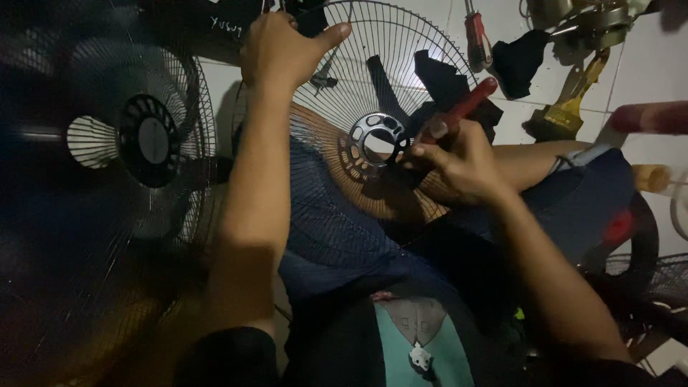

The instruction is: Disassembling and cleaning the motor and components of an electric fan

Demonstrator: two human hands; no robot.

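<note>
A round wire fan guard (337, 172) stands tilted over my lap, its open centre ring (373, 137) facing me. My left hand (279, 50) grips the guard's upper rim. My right hand (459, 161) is closed around a red-handled tool (462, 107), probably a screwdriver, whose tip is hidden by the fingers next to the centre ring. My knee in dark blue shorts shows through the wires.
Another fan guard with a dark hub (147, 140) stands at the left. On the white tiled floor lie a red-handled screwdriver (476, 36), black cloth pieces (519, 61), a brush (566, 107) and a metal motor part (588, 18). More fan parts (645, 279) sit at right.
</note>
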